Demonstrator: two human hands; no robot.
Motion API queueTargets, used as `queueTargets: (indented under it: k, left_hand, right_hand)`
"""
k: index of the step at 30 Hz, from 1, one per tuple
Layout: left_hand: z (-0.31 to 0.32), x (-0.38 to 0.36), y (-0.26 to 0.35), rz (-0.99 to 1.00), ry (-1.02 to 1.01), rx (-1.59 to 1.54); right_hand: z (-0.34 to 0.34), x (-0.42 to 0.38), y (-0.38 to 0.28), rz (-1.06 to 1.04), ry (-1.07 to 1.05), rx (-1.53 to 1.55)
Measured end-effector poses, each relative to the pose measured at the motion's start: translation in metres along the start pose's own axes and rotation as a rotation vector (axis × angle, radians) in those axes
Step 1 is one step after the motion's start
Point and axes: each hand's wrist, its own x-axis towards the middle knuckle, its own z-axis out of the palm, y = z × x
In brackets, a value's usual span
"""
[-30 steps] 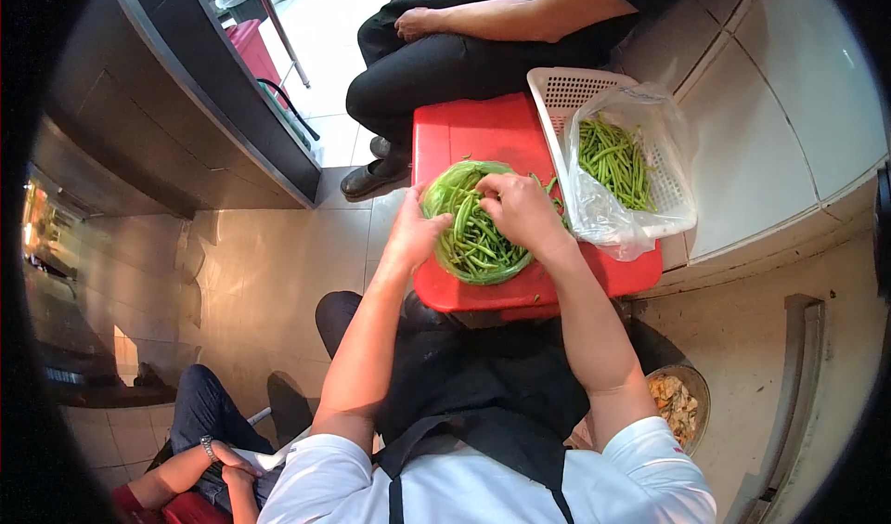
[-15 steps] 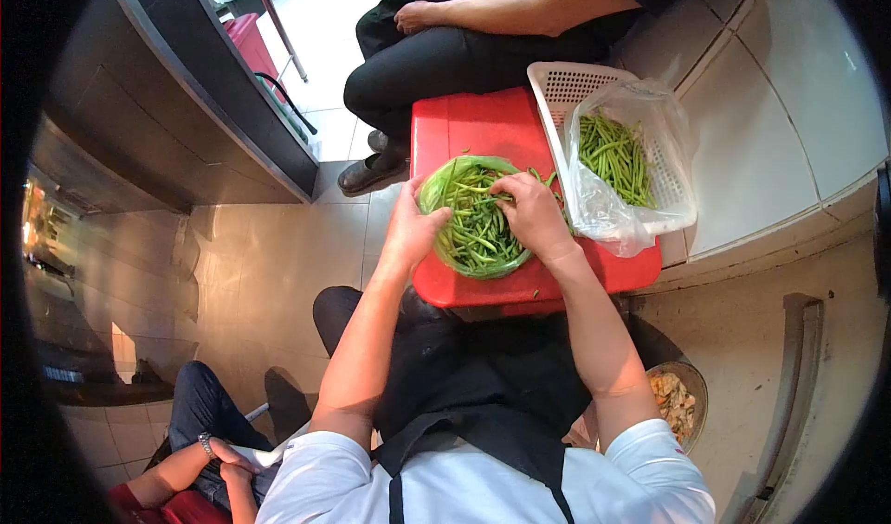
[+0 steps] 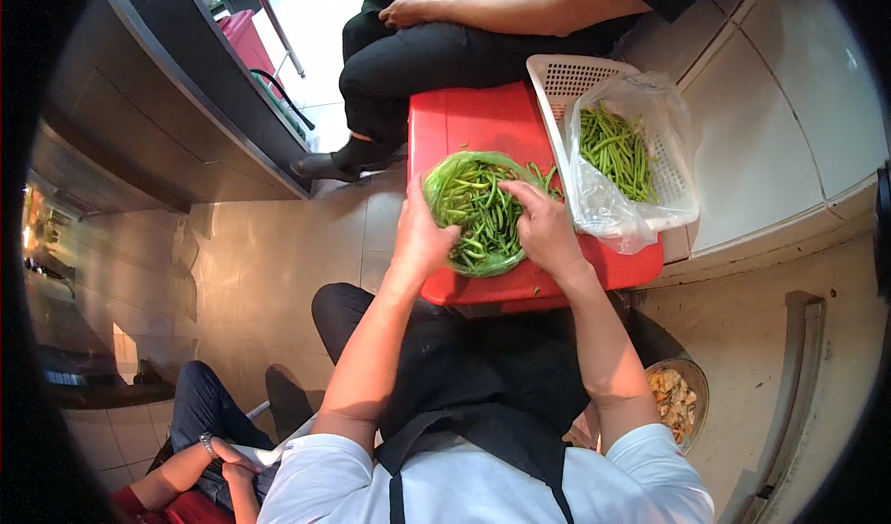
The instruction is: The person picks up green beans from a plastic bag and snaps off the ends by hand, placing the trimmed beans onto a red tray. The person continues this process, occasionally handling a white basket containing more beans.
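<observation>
A green plastic bag (image 3: 436, 179), its mouth spread wide, sits on a red stool and is full of cut green beans (image 3: 478, 213). My left hand (image 3: 422, 236) wraps round the left side of the bag, thumb over the rim and the other fingers partly hidden. At the right side, my right hand (image 3: 549, 232) lies over the edge of the bag. Its index finger stretches over the beans, apart from the thumb, with nothing visible between them. A few loose beans lie on the stool behind this hand.
The red stool (image 3: 464, 120) also carries part of a white basket (image 3: 557, 83) with a clear bag (image 3: 631, 222) of long green beans. Another person's legs (image 3: 445, 55) are close behind it. A bowl of food pieces (image 3: 676, 403) stands low right; a seated person's hand (image 3: 232, 459) shows lower left.
My right hand has left its pinch over the beans and spread its fingers, lower at the bag's right side. My left hand has shifted slightly right. The other person's foot has moved left.
</observation>
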Motion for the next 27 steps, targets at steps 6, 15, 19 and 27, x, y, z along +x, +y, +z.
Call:
queueTargets:
  k: [6, 15, 19, 27]
  left_hand:
    - [0.000, 0.001, -0.018, -0.008, 0.012, -0.217]
    - [0.002, 0.008, 0.000, -0.020, 0.070, -0.146]
    - [0.002, 0.019, 0.006, -0.071, 0.050, -0.122]
    - [0.010, 0.032, 0.008, -0.290, -0.174, -1.103]
  right_hand:
    - [-0.007, -0.025, 0.006, 0.022, -0.037, -0.040]
    - [0.007, 0.001, -0.012, 0.100, 0.067, -0.122]
    - [0.023, -0.004, -0.010, 0.204, 0.040, -0.206]
    - [0.030, 0.004, 0.003, 0.321, -0.012, 0.058]
